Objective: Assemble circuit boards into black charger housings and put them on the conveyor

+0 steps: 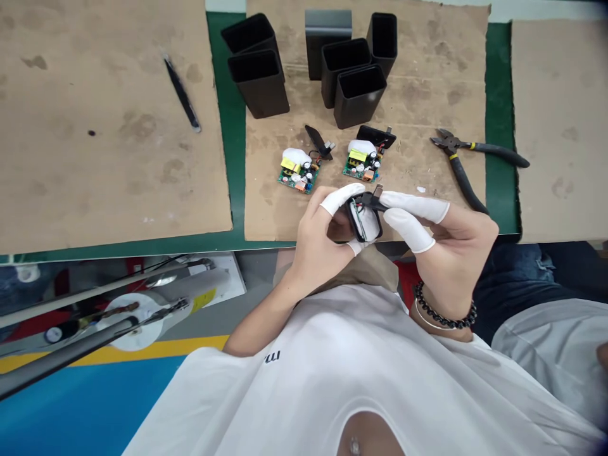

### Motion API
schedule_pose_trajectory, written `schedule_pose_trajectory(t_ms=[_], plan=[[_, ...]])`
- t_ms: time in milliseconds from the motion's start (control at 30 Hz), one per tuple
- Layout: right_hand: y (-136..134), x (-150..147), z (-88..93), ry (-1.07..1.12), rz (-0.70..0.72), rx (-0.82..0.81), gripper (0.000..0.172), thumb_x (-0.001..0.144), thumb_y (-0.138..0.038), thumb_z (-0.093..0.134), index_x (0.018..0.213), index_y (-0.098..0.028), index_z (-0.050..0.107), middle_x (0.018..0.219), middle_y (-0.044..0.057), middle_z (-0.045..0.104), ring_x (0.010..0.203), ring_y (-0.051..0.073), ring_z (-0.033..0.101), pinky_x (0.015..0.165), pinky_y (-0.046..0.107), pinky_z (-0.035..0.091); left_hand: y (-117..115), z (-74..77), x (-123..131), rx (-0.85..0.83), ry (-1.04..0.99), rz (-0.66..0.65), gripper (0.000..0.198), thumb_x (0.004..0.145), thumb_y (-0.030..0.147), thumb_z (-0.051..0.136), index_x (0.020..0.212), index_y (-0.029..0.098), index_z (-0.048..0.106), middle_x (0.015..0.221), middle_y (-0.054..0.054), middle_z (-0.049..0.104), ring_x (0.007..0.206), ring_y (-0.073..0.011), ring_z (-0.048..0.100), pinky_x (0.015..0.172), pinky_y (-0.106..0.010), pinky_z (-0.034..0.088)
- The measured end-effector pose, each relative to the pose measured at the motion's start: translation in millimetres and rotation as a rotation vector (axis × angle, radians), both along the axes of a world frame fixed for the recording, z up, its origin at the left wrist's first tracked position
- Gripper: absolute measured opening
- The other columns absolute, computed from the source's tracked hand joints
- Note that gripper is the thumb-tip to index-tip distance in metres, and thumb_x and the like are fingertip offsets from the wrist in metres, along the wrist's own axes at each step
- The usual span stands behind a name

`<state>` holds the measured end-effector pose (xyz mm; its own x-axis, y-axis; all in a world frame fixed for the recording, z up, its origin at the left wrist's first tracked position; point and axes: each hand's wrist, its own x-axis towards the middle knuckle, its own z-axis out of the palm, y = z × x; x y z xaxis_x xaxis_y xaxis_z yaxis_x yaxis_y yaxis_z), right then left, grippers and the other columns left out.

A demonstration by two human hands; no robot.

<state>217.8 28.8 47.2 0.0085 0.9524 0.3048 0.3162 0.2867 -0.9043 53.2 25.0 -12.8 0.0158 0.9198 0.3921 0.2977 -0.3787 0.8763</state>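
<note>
Near the table's front edge, my left hand (323, 237) is closed around a black casing (352, 223), its open end turned toward me. White material and a strip of green circuit board show inside the casing. White finger covers are on fingers of both hands. My right hand (441, 237) pinches a small black end cap (373, 201) with a metal plug, at the casing's mouth. Thin wires run between the cap and the inside. Just beyond my hands lie two circuit boards, one at left (298, 171) and one at right (361, 161), each with a black cap attached.
Several open black casings (360, 98) stand at the back of the cardboard mat (422, 95). Black-handled side cutters (451, 147) lie open at right. Tweezers (182, 94) rest on the left cardboard. Another person's sleeve (555, 354) is close on my right.
</note>
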Motion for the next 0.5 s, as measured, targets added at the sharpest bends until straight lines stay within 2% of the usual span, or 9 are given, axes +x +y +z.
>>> schedule_pose_trajectory(t_ms=[100,267,367,500], plan=[[-4.2,-2.2,-1.0,-0.031,-0.029,0.015,0.025,0.090,-0.018,0.080,0.111,-0.031,0.084,0.112,-0.004,0.084,0.102,0.020,0.082,0.093,0.035,0.069,0.5,1.4,0.9,-0.017,0.007,-0.004,0.052,0.083,0.015,0.079,0.132,0.024,0.063,0.113,-0.005,0.062,0.098,-0.0182,0.066,0.075,-0.026,0.058],[-15.0,-18.5,-10.3,-0.221,-0.178,0.186,0.025,0.093,-0.015,0.076,0.113,-0.028,0.083,0.114,0.001,0.084,0.104,0.022,0.082,0.093,0.035,0.069,-4.1,1.1,10.5,-0.072,0.044,0.095,0.052,0.084,0.021,0.077,0.132,0.025,0.061,0.105,-0.002,0.057,0.067,-0.0077,0.055,0.057,-0.020,0.052],[-18.6,-29.4,-17.0,-0.327,-0.187,0.269,0.028,0.094,-0.011,0.072,0.116,-0.026,0.081,0.118,0.004,0.083,0.107,0.022,0.081,0.095,0.033,0.068,-5.5,0.9,15.0,-0.081,0.096,0.148,0.047,0.087,0.024,0.072,0.133,0.024,0.061,0.101,-0.002,0.057,0.071,-0.0096,0.058,0.058,-0.020,0.052],[-18.6,-35.2,-23.8,-0.394,-0.166,0.267,0.026,0.094,-0.012,0.072,0.117,-0.023,0.079,0.129,0.010,0.079,0.117,0.026,0.078,0.100,0.035,0.066,-5.2,2.6,15.9,-0.039,0.147,0.187,0.041,0.092,0.025,0.068,0.132,0.021,0.062,0.097,-0.002,0.059,0.077,-0.0123,0.061,0.065,-0.022,0.053]])
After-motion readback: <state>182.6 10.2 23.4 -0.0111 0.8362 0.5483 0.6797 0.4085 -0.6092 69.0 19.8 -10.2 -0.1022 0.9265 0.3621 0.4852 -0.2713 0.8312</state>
